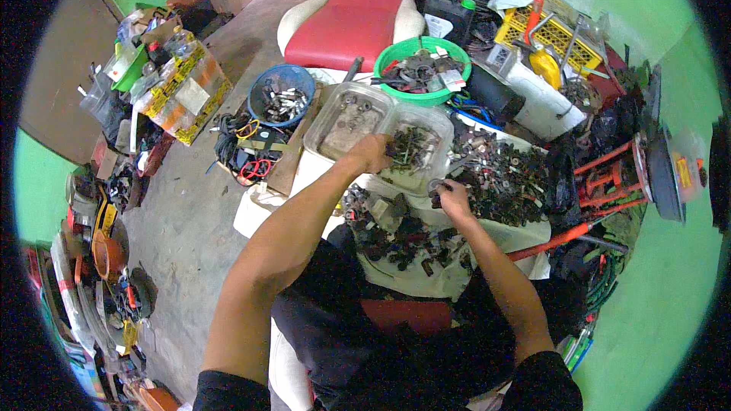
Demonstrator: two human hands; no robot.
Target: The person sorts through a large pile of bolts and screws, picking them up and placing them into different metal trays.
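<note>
My left hand (368,154) reaches forward to the near rim of two clear plastic containers (358,99) that hold small dark metal parts; its fingers curl at the edge of the right one (445,118). Whether it holds a part I cannot tell. My right hand (451,195) rests at the near edge of a heap of small rusty metal parts (502,175) on a white cloth (426,281), fingers closed on a small round metal piece (437,184). A second pile of dark parts (396,232) lies on the cloth between my forearms.
A blue bowl (263,87) and a green basin (396,49) with metal pieces stand beyond the containers. A red and white seat (358,19) is behind them. Red tools (601,175) lie to the right, a yellow crate (533,30) at back right, boxes and clutter (179,84) on the left floor.
</note>
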